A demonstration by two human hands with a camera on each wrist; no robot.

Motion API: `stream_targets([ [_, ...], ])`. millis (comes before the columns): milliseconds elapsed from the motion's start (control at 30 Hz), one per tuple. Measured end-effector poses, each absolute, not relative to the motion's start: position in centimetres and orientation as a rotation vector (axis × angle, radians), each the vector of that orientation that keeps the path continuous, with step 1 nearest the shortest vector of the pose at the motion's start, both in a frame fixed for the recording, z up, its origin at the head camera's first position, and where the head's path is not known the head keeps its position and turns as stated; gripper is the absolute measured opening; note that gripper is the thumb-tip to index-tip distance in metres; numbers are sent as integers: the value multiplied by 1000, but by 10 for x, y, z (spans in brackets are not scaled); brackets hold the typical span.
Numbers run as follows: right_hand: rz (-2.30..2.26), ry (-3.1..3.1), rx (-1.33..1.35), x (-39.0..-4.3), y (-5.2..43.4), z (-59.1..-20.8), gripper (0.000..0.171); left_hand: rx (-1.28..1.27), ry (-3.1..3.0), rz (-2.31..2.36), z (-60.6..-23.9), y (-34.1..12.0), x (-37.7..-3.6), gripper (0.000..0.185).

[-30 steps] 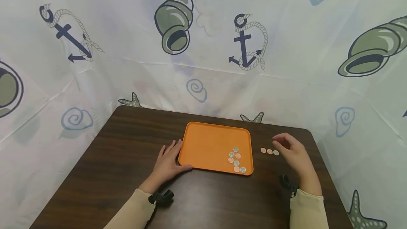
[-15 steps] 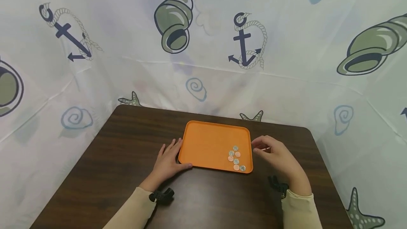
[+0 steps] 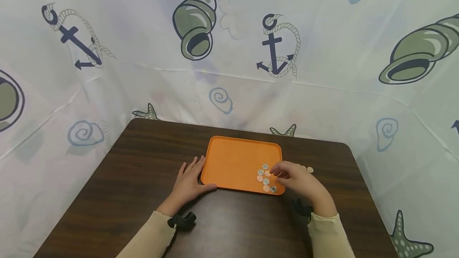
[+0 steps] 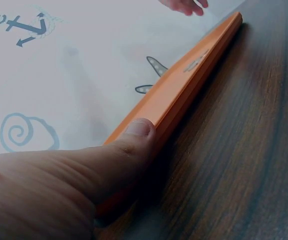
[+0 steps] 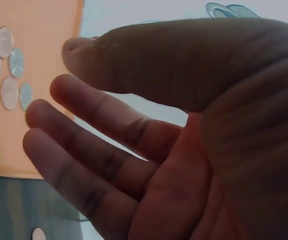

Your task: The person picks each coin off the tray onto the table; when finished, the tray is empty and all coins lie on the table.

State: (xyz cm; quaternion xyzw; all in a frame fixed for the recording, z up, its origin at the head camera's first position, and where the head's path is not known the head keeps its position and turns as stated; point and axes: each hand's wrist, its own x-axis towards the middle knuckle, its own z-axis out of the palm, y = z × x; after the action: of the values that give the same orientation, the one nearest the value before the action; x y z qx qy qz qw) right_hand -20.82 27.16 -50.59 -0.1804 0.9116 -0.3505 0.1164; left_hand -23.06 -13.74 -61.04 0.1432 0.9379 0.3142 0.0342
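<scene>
An orange tray (image 3: 233, 160) lies on the table, with several copper and silver coins (image 3: 266, 181) in its right front part. My left hand (image 3: 188, 188) rests at the tray's left front corner, fingers straight along the side, thumb (image 4: 139, 132) against the front rim. Over the tray's right edge hovers my right hand (image 3: 299, 178), its fingertips close by the coins. Thumb (image 5: 134, 62) and index finger come together; the index is mostly hidden behind the thumb, and I cannot tell whether they pinch a coin. The other fingers (image 5: 91, 110) are loosely bent.
Right of the tray, partly behind my right hand, loose coins (image 3: 310, 169) lie on the dark wooden table (image 3: 229, 226). A pale curtain (image 3: 244, 102) printed with shells and anchors stands behind and beside the table. A black camera strap (image 3: 182, 221) circles my left wrist.
My right hand has moved left from beside the row of loose coins to over the tray's right edge. My left hand and the coins in the tray stay put.
</scene>
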Motion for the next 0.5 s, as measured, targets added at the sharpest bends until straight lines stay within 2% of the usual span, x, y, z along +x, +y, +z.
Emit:
stream_targets([
  [500,-877,2629,-514,-217,256,-540,20,441,2903,969,-610,-136,-230,120],
])
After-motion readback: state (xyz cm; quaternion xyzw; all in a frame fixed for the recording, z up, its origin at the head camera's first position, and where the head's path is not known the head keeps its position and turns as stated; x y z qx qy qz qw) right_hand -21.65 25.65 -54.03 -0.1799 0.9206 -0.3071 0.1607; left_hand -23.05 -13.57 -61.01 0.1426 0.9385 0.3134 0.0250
